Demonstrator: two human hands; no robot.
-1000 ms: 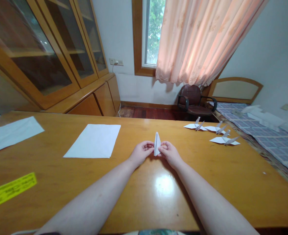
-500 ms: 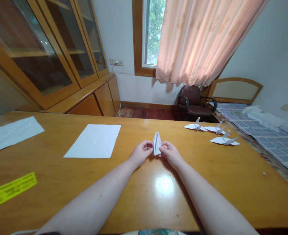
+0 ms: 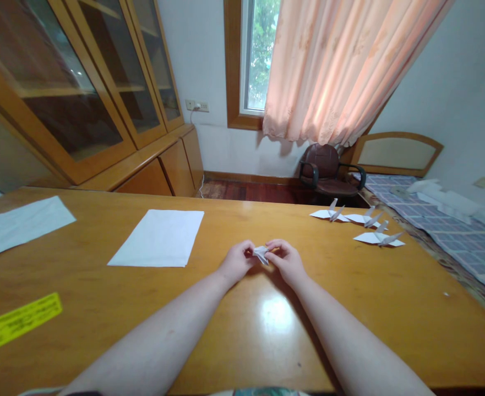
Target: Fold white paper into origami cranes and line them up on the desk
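A small piece of folded white paper (image 3: 261,254) is held between my two hands, just above the middle of the wooden table (image 3: 225,330). My left hand (image 3: 239,260) pinches its left side, and my right hand (image 3: 284,258) grips it from the right with thumb and fingers. The paper looks short and pointed from this angle; its finer folds are too small to make out. Three folded paper cranes (image 3: 377,238) stand on the right part of the table, apart from my hands.
Left of my hands lie white paper sheets (image 3: 157,239), with another white sheet (image 3: 23,226) at the far left. A yellow printed strip (image 3: 19,323) is on the table's near left. Beyond stand a brown armchair (image 3: 327,168), a bed (image 3: 444,225) and a glass-door cabinet (image 3: 97,88).
The folded paper stood upright with its two points up; now it is turned or tipped down and looks shorter. My right fingers have shifted over its upper right side.
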